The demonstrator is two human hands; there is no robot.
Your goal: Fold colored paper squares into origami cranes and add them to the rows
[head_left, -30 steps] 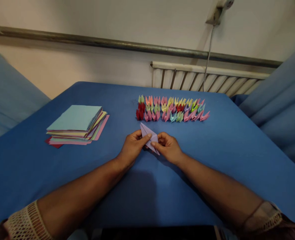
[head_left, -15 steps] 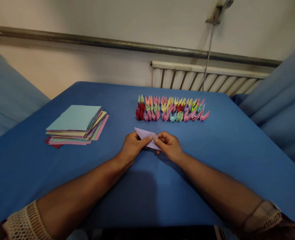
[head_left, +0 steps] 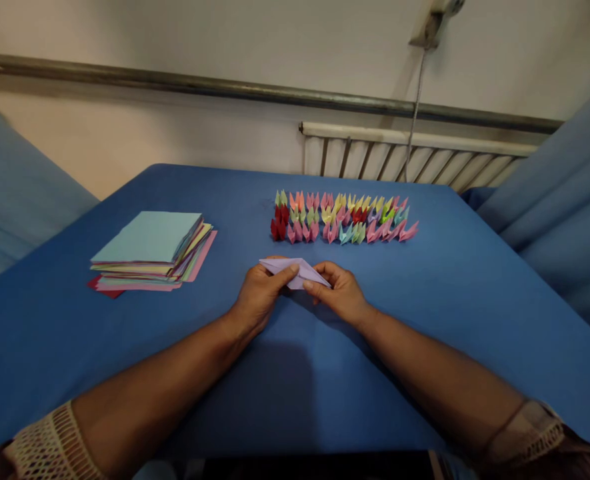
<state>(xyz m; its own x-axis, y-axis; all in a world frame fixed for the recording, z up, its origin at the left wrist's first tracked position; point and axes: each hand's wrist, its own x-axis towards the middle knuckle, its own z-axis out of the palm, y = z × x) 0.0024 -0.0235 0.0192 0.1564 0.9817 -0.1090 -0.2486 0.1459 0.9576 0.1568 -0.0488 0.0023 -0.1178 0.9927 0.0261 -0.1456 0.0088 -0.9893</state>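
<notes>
A folded piece of lilac origami paper point(head_left: 299, 273) is held between both hands just above the blue-covered table point(head_left: 375, 393). It is a long, pointed diamond-like shape lying slantwise. My left hand point(head_left: 261, 293) pinches its left part, thumb on top and fingers beneath. My right hand point(head_left: 342, 293) grips its right end, with the thumb at the lower edge and the index finger behind. Some fingertips are hidden under the paper. Beyond the hands stand rows of small folded paper cranes point(head_left: 345, 217) in pink, red, yellow, green and blue.
To the left lies a stack of square coloured paper point(head_left: 149, 237), light blue on top. Blue curtains point(head_left: 569, 207) hang at both sides. Behind the table are a wall pipe point(head_left: 199, 85), a radiator point(head_left: 375, 137) and a hanging cord point(head_left: 415, 113).
The lilac paper has turned in the hands and now lies flatter and longer across. My left thumb has shifted slightly left and up; my right thumb has moved toward the paper's lower edge.
</notes>
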